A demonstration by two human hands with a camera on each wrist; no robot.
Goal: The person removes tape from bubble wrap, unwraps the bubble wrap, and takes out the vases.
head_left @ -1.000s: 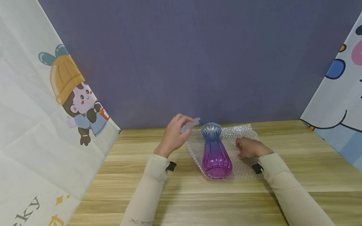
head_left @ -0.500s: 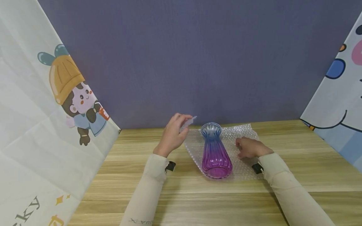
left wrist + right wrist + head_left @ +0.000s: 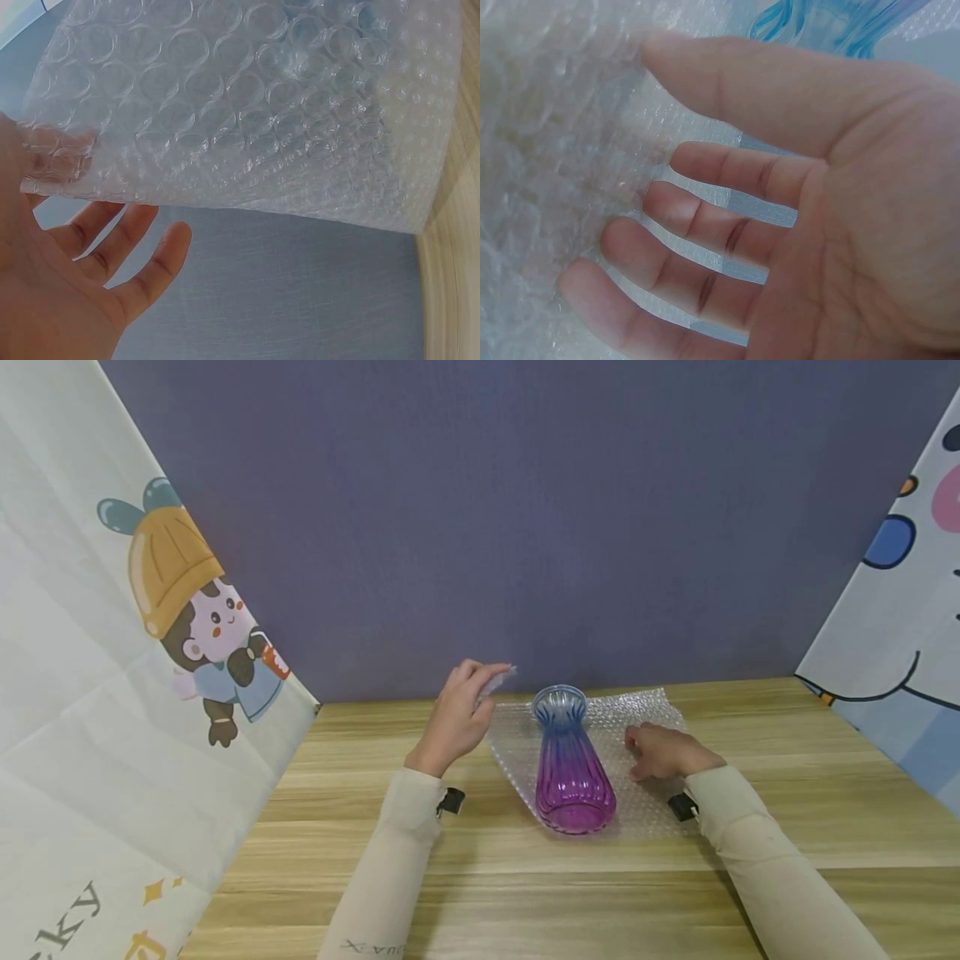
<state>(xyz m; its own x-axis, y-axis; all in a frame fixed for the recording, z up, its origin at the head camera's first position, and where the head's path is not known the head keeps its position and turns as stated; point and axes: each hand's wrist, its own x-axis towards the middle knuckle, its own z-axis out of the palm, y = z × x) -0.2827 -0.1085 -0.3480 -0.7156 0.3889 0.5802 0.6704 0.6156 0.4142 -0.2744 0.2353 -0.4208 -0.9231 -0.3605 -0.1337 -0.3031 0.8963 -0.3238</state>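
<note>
**Bubble wrap corner pinched up beside a glass vase**

My left hand [image 3: 452,720] pinches the far left corner of a clear plastic sheet of bubble wrap [image 3: 611,745] between thumb and forefinger, holding it up off the table; its other three fingers reach out loosely, slightly bent and apart. My right hand [image 3: 666,753] is relaxed, its fingers gently bent and spread a little, resting on the right part of the sheet without gripping anything.

Between my hands, on the sheet, lies a ribbed glass vase [image 3: 572,768], blue at the neck and fading to magenta-purple at the base. It is on its side, mouth to the far side, broad base toward me. Neither hand touches it. Underneath is a light wood-grain table [image 3: 562,902], with a plain grey-blue wall [image 3: 525,527] at the far edge.
</note>
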